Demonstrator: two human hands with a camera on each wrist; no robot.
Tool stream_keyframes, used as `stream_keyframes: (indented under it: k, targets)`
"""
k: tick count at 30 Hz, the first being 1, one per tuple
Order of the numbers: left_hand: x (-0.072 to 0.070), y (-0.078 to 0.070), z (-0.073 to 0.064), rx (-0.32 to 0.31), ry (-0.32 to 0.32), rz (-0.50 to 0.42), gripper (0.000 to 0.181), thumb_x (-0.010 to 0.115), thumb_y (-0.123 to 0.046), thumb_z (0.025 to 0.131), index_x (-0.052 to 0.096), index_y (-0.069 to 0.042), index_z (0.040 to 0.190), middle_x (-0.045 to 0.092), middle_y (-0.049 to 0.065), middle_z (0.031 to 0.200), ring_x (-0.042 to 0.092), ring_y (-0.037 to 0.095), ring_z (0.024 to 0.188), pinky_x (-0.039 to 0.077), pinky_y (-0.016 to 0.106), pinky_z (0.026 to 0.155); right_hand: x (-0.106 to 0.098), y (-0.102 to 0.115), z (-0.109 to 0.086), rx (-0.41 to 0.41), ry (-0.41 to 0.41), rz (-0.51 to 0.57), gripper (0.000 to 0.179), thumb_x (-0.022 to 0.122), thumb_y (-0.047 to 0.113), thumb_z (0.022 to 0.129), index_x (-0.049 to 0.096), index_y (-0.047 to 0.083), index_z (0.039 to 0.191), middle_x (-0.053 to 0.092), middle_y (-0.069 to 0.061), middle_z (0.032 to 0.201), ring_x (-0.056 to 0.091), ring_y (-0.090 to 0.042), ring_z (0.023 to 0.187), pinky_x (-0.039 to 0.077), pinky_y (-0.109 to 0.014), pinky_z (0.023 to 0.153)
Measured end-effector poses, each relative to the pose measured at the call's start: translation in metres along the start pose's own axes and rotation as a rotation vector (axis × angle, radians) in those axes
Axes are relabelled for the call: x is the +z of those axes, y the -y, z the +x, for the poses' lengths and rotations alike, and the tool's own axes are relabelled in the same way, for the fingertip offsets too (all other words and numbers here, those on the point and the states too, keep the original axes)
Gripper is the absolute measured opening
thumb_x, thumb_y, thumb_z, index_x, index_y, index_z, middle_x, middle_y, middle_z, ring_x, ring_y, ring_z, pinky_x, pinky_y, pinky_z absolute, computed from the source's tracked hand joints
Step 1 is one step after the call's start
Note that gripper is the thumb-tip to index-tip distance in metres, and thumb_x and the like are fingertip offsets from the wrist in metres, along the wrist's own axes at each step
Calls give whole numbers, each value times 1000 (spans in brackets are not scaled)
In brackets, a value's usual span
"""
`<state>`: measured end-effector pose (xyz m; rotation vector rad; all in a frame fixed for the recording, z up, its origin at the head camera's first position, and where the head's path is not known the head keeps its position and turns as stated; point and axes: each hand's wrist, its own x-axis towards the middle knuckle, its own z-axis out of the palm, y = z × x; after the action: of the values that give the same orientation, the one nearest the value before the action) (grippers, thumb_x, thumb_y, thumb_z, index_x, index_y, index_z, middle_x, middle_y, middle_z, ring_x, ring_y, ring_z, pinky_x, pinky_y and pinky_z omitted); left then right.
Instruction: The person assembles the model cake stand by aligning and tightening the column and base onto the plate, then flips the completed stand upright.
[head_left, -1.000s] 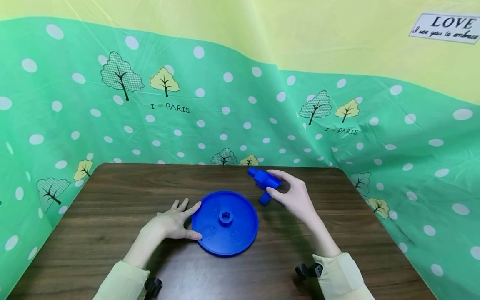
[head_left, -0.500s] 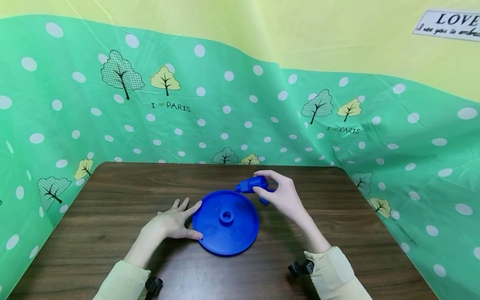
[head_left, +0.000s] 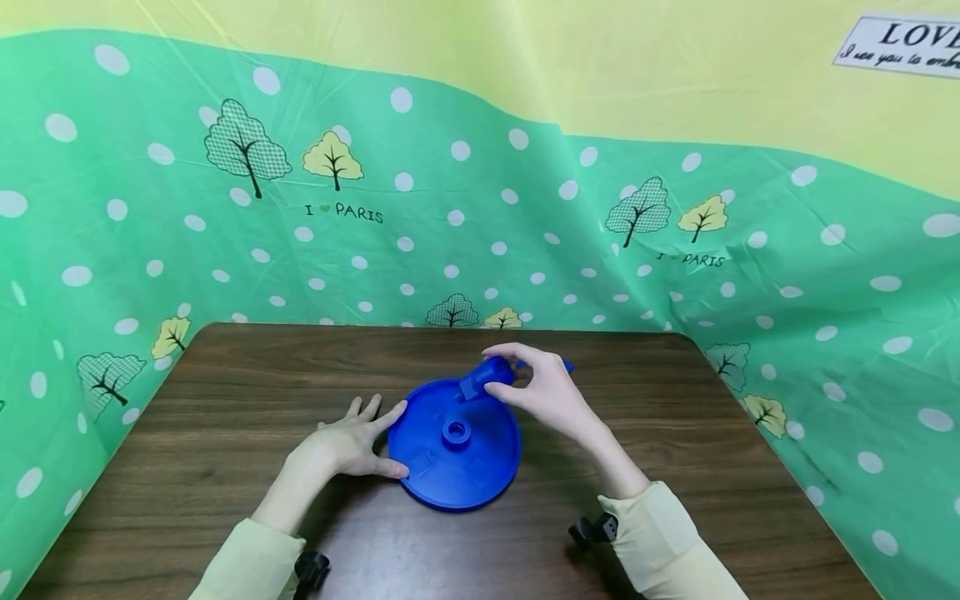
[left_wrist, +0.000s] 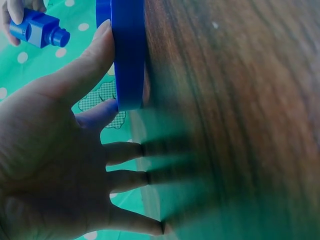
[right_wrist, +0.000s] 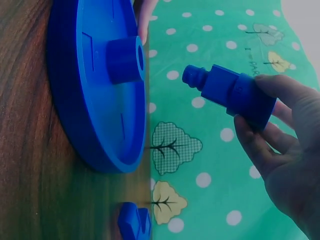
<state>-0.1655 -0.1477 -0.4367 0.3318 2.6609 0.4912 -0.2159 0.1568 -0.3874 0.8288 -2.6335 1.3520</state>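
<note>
While the left hand (head_left: 341, 446) rests against the disc (head_left: 435, 475), the right hand (head_left: 547, 392) holds the peg (right_wrist: 235, 92) above it, apart from the hub (right_wrist: 122, 60).
The disc lies flat on the bench (head_left: 225, 400), hub upward; the left fingers are spread, thumb and index touching its rim. The right fingers are clamped on the peg's wide end, its narrow end tilted down toward the disc. A loose part (right_wrist: 134, 221) lies right of the disc, mostly hidden by the right hand in the head view. The step in hand looks like lining up peg and hub; the next move seems to call for bringing the peg upright over the hub, then lowering it.
</note>
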Motion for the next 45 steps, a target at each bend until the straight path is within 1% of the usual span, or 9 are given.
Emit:
stream_keyframes:
  k: [7,14,17,21,27,31,35,39,45]
  targets:
    - [0,-2,2,-4,6,-6,105,77,-64,82,26,-25,164,17,25,171,13,55,156,20,90,104,3,2,1,-38,74,-40,41,82,22,89,69,22,128,75,1,119,73,-18,98,63,-41,85]
    - [0,-4,4,-5,15,-13,106,78,-64,81,25,-26,165,15,24,172,11,54,157,19,90,104,6,5,4,-89,116,-93,43,82,22,89,70,21,130,74,-1,127,69,-16,107,61,-42,89]
    - [0,-3,5,-7,16,-12,106,77,-65,82,25,-26,165,15,24,172,11,54,157,19,90,104,7,7,4,-113,140,-126,43,82,22,89,70,22,131,73,-1,127,65,-12,101,61,-37,86]
    - [0,-2,5,-8,20,-14,106,77,-66,81,24,-26,165,15,24,172,10,55,157,19,90,104,10,8,4,-123,169,-141,43,82,23,89,70,24,131,72,6,125,59,-9,95,58,-31,80]
    - [1,2,4,-8,18,-8,106,76,-66,82,24,-25,165,15,25,171,10,56,156,19,91,103,14,11,5,-109,228,-151,43,80,25,91,70,24,133,71,6,126,61,-9,99,58,-37,81]
    - [0,1,4,-3,19,-4,106,76,-66,82,24,-25,165,15,26,171,11,56,156,20,91,103,15,13,5,-110,258,-187,45,80,24,91,69,25,135,70,7,125,63,-9,101,59,-34,79]
    - [0,0,4,-9,19,-2,107,76,-66,81,25,-24,165,15,26,171,11,57,156,20,91,102,17,15,6,-123,301,-204,45,80,24,92,69,24,136,69,5,126,65,-10,109,60,-29,83]
    - [0,1,4,-12,19,-3,106,76,-66,82,25,-25,165,15,26,171,11,56,156,20,91,103,19,16,7,-128,320,-217,46,79,24,92,69,24,136,69,5,126,64,-10,111,58,-26,85]
    - [0,1,4,-1,17,-6,106,75,-67,82,25,-25,165,15,27,171,11,57,156,19,91,102,20,19,9,-133,338,-263,45,79,23,92,69,22,137,68,2,129,63,-14,118,59,-33,91]
